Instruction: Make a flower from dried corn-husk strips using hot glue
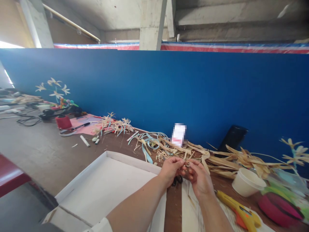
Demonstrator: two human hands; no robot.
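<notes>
My left hand (171, 170) and my right hand (201, 180) meet fingertip to fingertip above the table. Both are closed in a pinch; a thin pale bit seems to show between them, too small to make out. Just behind the fingers lies a heap of dried husk strips (205, 154), with light blue ribbon (149, 140) curling at its left. Black rounded loops (178, 180), like scissor handles, show partly beneath my hands. My left forearm crosses a shallow white box (125, 178). Beside my right forearm lies a yellow glue gun (238, 207).
Right of my hands stand a white cup (248, 182) and a dark pink round container (280, 207). A phone-like lit screen (178, 135) leans at the blue partition (135, 87). Husk flowers (113, 124), a red spool (63, 121) and markers (85, 140) lie left.
</notes>
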